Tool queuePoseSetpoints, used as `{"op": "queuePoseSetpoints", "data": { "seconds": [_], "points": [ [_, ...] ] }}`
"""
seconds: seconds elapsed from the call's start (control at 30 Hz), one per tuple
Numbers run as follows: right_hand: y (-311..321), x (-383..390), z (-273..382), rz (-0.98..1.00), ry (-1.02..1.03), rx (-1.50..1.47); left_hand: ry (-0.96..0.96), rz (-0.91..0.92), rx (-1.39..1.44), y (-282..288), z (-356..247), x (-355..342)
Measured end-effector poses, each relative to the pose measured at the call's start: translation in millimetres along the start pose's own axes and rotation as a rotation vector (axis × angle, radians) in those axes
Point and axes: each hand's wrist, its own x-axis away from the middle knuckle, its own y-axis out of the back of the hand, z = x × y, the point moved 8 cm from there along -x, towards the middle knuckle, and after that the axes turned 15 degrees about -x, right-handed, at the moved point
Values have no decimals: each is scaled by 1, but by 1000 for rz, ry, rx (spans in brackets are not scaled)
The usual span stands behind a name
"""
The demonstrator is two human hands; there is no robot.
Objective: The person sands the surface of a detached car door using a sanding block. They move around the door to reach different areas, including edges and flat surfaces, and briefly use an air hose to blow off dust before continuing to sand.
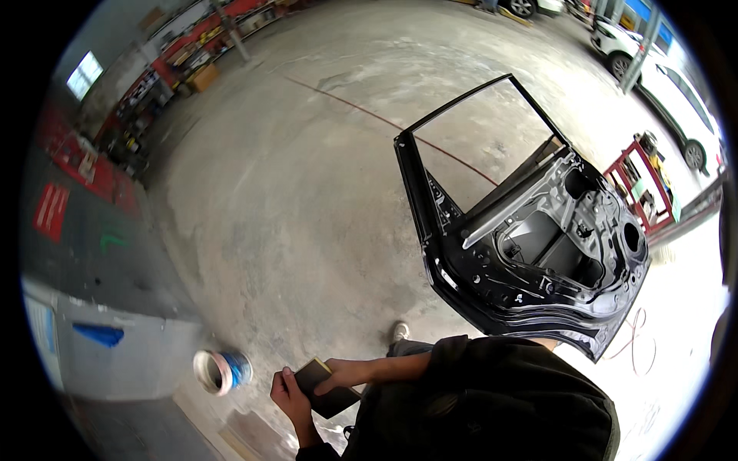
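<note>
Leftmost, a grey wall carried one red sheet and one blue patch, with one bright window and red shelving farther off. One bucket, blue on its outside, stood on the floor just beyond the hands. Next came the left hand, its thumb raised and its fingers curled in close at the near left edge of one dark, flat pad; most of those fingers were hidden, so I could not tell whether they gripped it. The pad was tilted between the two hands, with a thin yellow strip along its upper edge. From the other side the right hand held it, digits closed over the top edge and lying across the face. One pale shoe showed past the right forearm, and one red line ran along the concrete floor. To the right, one black car door stood well apart from the pad, near the person's body. Beyond it were one red cart loaded with things and two white cars, one large at the edge, one partly cut off at the top.
</note>
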Motion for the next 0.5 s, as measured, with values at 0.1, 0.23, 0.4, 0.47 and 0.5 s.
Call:
{"op": "queuePoseSetpoints", "data": {
  "seconds": [0.1, 0.23, 0.4, 0.47, 0.5],
  "points": [
    [27, -33, 55, -35, 91, -12, -24, 56, 51, -22, -15, -78],
    [85, -52, 121, -252, 165, -80, 24, 150, 152, -81, -12, -174],
    [174, -69, 192, -494, 406, -147, -229, 380, 90, -173, -66, -287],
    [205, -76, 216, -580, 467, -258, -470, 456, -10, -205, -105, -329],
    [218, -78, 224, -634, 528, -260, -589, 491, -52, -222, -125, -341]
  ]
}}
